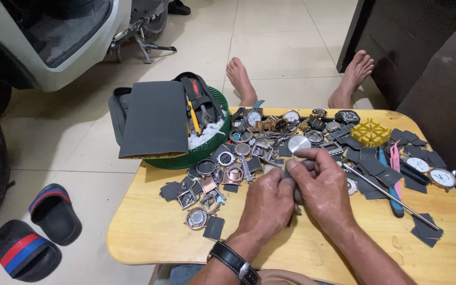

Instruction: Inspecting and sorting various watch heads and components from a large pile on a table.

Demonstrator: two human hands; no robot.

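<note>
Both my hands meet over the middle of a low wooden table (149, 232). My left hand (267, 203), with a black wristwatch (233, 259) on its wrist, and my right hand (323, 187) pinch a small dark grey piece (293, 169) between their fingertips. What the piece is I cannot tell. A heap of watch cases, dials and metal parts (249, 145) lies just beyond my fingers. A round silver case back (298, 143) sits right above my right hand.
A green basket (207, 150) holding a grey sheet (154, 119) and tools stands at the table's far left. Dark grey squares, a metal rod (391, 198), a yellow grid (370, 132) and two white dials (442, 178) lie right. Bare feet, sandals (54, 211) and a scooter are on the floor.
</note>
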